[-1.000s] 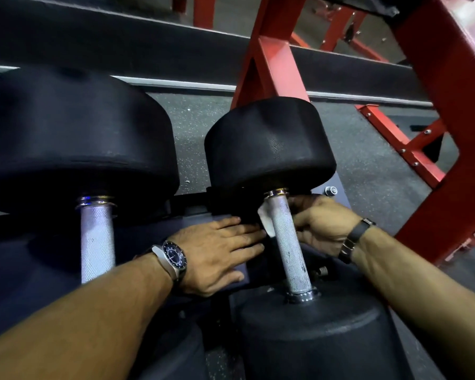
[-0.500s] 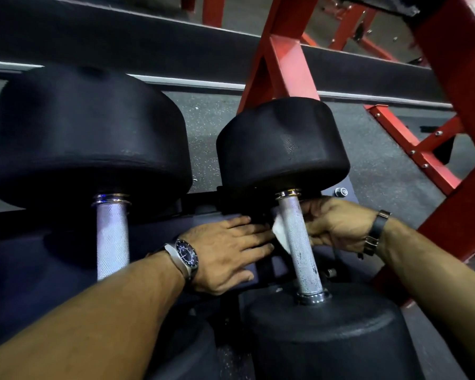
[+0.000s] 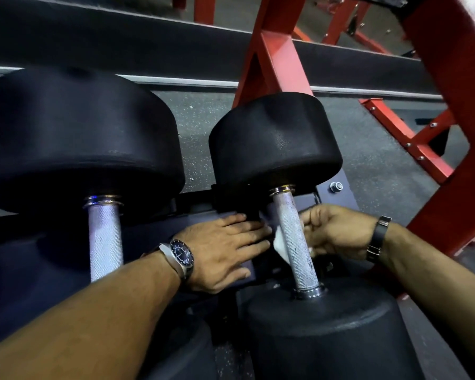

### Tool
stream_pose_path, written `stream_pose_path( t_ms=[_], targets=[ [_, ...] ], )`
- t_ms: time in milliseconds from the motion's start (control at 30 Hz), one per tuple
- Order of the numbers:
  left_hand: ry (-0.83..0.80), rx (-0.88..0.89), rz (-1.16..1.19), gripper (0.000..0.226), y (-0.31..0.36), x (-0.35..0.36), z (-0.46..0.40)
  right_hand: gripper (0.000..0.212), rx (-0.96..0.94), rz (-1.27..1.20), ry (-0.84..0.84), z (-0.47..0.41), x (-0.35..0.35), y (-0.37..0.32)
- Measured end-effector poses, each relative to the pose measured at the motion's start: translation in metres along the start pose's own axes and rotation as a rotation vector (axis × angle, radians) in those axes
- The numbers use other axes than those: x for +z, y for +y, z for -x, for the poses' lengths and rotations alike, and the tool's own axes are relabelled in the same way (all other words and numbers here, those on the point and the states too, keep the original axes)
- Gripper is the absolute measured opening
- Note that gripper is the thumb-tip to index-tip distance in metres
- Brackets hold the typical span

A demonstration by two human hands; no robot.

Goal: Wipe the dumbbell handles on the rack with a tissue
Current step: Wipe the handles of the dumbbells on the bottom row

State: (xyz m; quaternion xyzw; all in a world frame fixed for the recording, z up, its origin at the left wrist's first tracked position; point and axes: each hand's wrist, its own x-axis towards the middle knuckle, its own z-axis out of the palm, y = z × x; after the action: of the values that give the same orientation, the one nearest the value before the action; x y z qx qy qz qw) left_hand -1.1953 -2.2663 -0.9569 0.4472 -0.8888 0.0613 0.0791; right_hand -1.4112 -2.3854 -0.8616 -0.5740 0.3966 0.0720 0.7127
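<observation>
Two black dumbbells lie on the dark rack (image 3: 154, 237). The right dumbbell's knurled steel handle (image 3: 295, 239) runs from its far head (image 3: 274, 144) down to its near head (image 3: 327, 330). My right hand (image 3: 337, 231) reaches behind this handle from the right and grips a white tissue (image 3: 281, 246), which shows as a folded corner at the handle's left side. My left hand (image 3: 225, 252) rests flat with straight fingers on the rack just left of the handle, fingertips almost touching the tissue. The left dumbbell's handle (image 3: 104, 239) stands untouched.
A red steel frame (image 3: 274, 56) rises behind the right dumbbell, and a thick red upright (image 3: 464, 133) stands close on the right. Speckled grey floor (image 3: 381, 171) lies beyond the rack. The left dumbbell's large far head (image 3: 77, 138) fills the left side.
My right hand with the tissue has slid a little down the right handle, away from the far head. My left hand has stayed flat on the rack.
</observation>
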Motion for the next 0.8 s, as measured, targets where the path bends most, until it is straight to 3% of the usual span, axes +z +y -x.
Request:
stream_pose_path(
  t_ms=[67,233,300,367,467,533,667,800],
  targets=[
    [0.007,0.000,-0.008,0.061,0.000,0.000,0.000,0.032,-0.055,-0.099,0.075,-0.004,0.004,0.002],
    [0.025,0.003,0.014,0.060,0.000,0.001,0.001,0.042,0.082,0.095,-0.108,0.010,0.006,-0.001],
    [0.037,0.007,0.005,0.060,0.000,0.000,0.000,0.046,-0.003,-0.028,0.014,0.005,0.004,-0.008],
    [0.047,0.013,-0.001,0.059,0.001,-0.001,0.001,0.037,-0.109,-0.182,0.148,-0.004,0.010,-0.010],
    [0.047,0.014,-0.005,0.060,0.001,-0.001,0.000,0.034,-0.079,-0.196,0.042,-0.004,0.014,-0.002],
    [0.053,0.011,0.008,0.061,0.001,0.000,0.000,0.034,0.021,-0.042,-0.063,0.007,0.012,0.002],
    [0.070,0.020,0.021,0.060,0.000,0.001,0.000,0.045,0.132,0.348,-0.009,0.027,0.013,-0.006],
    [0.080,0.022,0.019,0.060,0.000,0.003,-0.001,0.037,0.009,1.148,0.205,0.051,0.019,-0.037]
  ],
)
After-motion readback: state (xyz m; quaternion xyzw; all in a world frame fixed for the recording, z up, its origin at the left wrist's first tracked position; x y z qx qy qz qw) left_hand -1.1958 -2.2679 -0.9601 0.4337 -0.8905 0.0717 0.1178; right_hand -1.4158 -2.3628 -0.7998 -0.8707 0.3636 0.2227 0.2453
